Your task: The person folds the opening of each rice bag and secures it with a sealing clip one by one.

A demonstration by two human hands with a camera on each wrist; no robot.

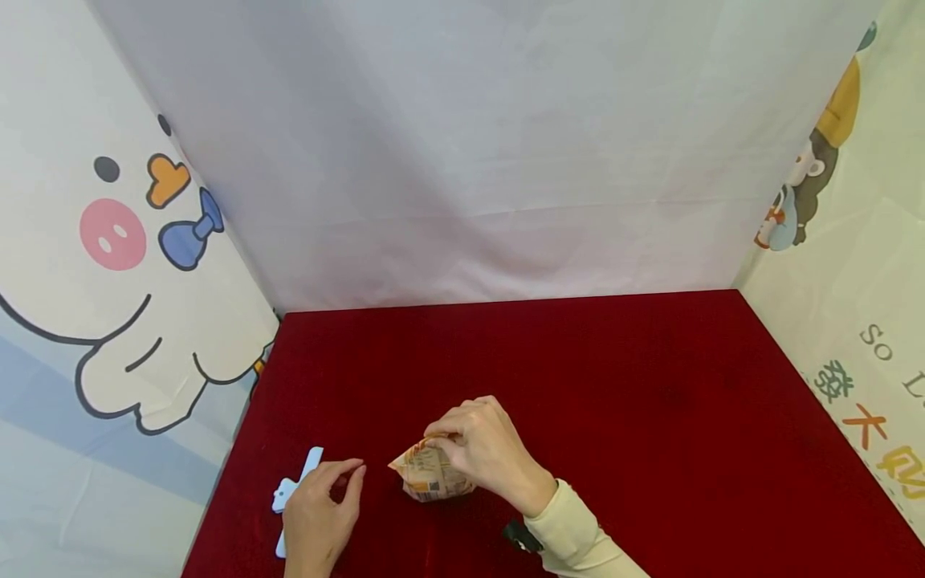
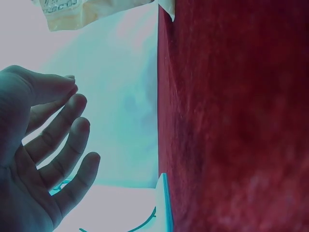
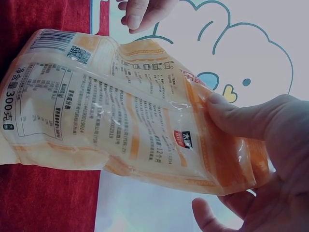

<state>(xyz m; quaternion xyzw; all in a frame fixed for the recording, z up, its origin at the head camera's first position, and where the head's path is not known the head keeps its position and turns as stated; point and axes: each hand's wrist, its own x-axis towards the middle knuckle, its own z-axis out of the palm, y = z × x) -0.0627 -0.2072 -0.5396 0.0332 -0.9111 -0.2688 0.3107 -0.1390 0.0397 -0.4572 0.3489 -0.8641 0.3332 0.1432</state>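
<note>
A beige and orange plastic food bag [image 1: 433,474] with printed text stands on the red cloth. At its upper edge the right hand [image 1: 484,449] pinches it between thumb and fingers. Up close in the right wrist view, the bag [image 3: 106,106] shows a barcode and its folded, creased top. To the left of the bag, the left hand [image 1: 321,510] hovers with thumb and index finger near each other, holding nothing. Its other fingers are loosely bent in the left wrist view. Partly hidden behind that hand lies a long white clip-like bar [image 1: 312,461] with a knob on its side.
A dark red cloth [image 1: 614,401] covers the table. White curtain [image 1: 506,160] closes off the back, and printed cartoon curtains hang at left and right. A small black object [image 1: 522,536] sits beside the right sleeve.
</note>
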